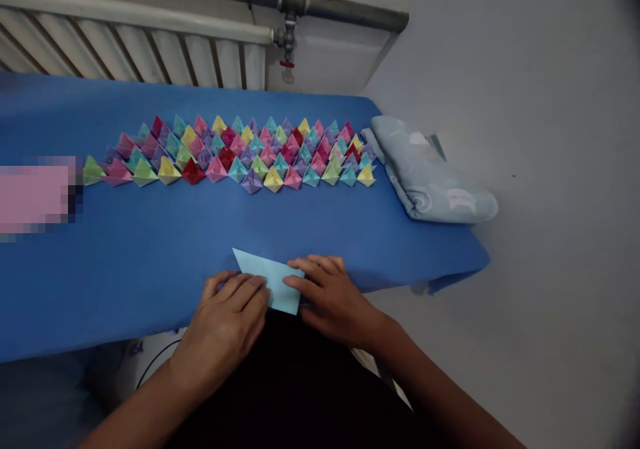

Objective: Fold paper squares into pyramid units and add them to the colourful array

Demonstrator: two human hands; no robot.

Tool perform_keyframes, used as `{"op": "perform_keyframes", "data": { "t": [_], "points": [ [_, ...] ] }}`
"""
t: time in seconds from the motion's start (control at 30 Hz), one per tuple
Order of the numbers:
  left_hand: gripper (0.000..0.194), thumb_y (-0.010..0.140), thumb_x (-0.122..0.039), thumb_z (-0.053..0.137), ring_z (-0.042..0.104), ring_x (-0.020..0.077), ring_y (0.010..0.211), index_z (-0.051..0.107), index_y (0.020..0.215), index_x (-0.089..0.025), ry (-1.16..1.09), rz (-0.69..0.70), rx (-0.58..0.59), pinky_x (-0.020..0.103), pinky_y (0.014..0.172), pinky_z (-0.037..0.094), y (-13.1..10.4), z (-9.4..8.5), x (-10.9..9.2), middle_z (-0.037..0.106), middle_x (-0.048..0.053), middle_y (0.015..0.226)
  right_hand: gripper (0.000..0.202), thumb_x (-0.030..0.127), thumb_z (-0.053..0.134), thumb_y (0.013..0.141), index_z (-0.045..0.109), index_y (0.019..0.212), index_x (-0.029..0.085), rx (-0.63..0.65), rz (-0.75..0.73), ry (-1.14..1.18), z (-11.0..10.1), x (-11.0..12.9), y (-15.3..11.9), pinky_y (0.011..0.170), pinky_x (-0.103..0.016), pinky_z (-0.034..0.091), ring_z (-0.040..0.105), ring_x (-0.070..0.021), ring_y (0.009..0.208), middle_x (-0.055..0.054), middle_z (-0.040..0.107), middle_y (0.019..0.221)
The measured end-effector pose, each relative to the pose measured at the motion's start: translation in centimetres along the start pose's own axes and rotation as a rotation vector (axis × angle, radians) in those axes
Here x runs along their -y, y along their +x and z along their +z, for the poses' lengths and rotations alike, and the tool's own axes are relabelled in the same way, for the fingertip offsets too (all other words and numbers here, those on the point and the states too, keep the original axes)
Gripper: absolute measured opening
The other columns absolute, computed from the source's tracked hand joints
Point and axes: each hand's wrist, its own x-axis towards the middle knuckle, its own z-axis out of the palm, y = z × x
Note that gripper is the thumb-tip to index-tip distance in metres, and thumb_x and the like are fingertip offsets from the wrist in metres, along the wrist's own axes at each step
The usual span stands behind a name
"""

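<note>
A pale blue sheet of folded paper [281,281] lies at the near edge of the blue-covered surface, one pointed corner aimed to the far left. My left hand [231,312] presses on its left part with fingers bent together. On the right side, my right hand [330,296] grips the paper's edge between fingers and thumb. The undersides of both hands are hidden. Farther back stand rows of small folded paper boats [260,152] in pink, yellow, green, purple, red and blue.
A folded light blue blanket [435,172] sits at the right end of the blue cover [165,249], against the wall. Behind are a white radiator [135,46] and a metal pipe [345,12] with a red valve. A blurred pink patch [35,199] covers the left edge.
</note>
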Motion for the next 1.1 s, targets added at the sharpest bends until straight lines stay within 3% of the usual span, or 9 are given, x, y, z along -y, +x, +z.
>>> {"op": "perform_keyframes", "data": {
  "t": [0.23, 0.53, 0.83, 1.1],
  "points": [
    [0.017, 0.091, -0.019, 0.054, 0.062, 0.0239, 0.101, 0.064, 0.104, -0.017, 0.041, 0.003, 0.026, 0.045, 0.095, 0.039, -0.4, -0.3, -0.3, 0.070, 0.008, 0.111, 0.024, 0.017, 0.053, 0.090, 0.060, 0.112, 0.022, -0.096, -0.064, 0.012, 1.0, 0.5, 0.1, 0.090, -0.039, 0.035, 0.048, -0.0223, 0.110, -0.004, 0.064, 0.116],
    [0.014, 0.092, -0.015, 0.051, 0.064, 0.0225, 0.095, 0.065, 0.095, -0.017, 0.069, -0.028, -0.039, 0.044, 0.093, 0.039, -0.6, 0.5, -0.9, 0.071, 0.007, 0.105, 0.013, 0.021, 0.052, 0.093, 0.065, 0.097, 0.020, -0.240, 0.102, 0.079, 1.2, -0.2, 0.0, 0.084, -0.037, 0.039, 0.058, -0.0204, 0.096, -0.008, 0.067, 0.108],
    [0.015, 0.092, -0.016, 0.050, 0.063, 0.0225, 0.095, 0.065, 0.093, -0.020, -0.044, -0.166, -0.024, 0.043, 0.089, 0.040, 0.0, 0.5, -0.9, 0.072, 0.005, 0.104, 0.009, 0.018, 0.056, 0.091, 0.065, 0.090, 0.020, -0.227, 0.206, 0.180, 0.7, -0.6, 0.5, 0.086, -0.037, 0.042, 0.061, -0.0196, 0.097, -0.006, 0.067, 0.109],
    [0.019, 0.093, -0.024, 0.047, 0.061, 0.0241, 0.085, 0.063, 0.082, -0.019, -0.128, -0.296, 0.015, 0.041, 0.076, 0.038, 0.8, 0.2, -0.8, 0.070, 0.006, 0.094, 0.010, 0.018, 0.056, 0.091, 0.065, 0.087, 0.020, -0.225, 0.250, 0.265, 0.3, -0.6, 0.9, 0.086, -0.039, 0.041, 0.060, -0.0204, 0.098, -0.006, 0.067, 0.109]
  ]
}}
